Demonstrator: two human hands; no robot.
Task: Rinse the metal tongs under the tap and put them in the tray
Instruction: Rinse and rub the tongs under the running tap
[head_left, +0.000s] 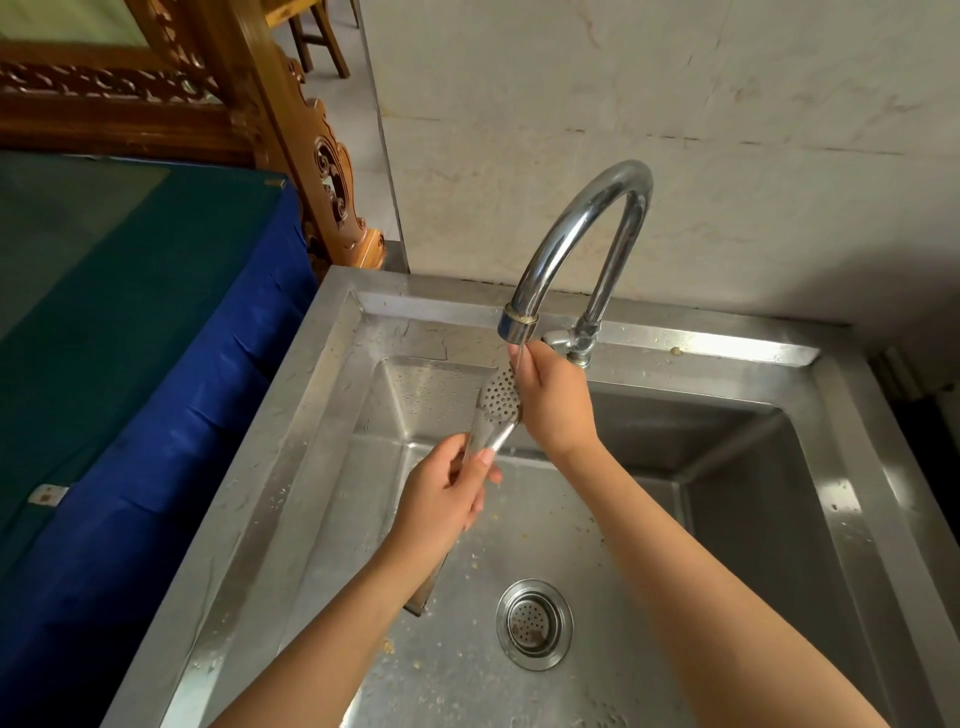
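The metal tongs (497, 407) slant up across the steel sink (332, 364), their perforated spoon end just below the spout of the curved chrome tap (582, 228). A thin stream of water runs from the spout onto that end. My left hand (447, 496) grips the tongs around the middle of the handle; the handle's lower end shows under my forearm. My right hand (556, 400) lies against the perforated end, fingers pointing up at the spout. No tray is in view.
The sink floor holds a round strainer drain (535, 623) and scattered food crumbs. A deeper second basin (753, 493) lies to the right. A blue-draped table (130, 338) stands at the left, carved wooden furniture (311, 130) behind it, a marble wall behind the tap.
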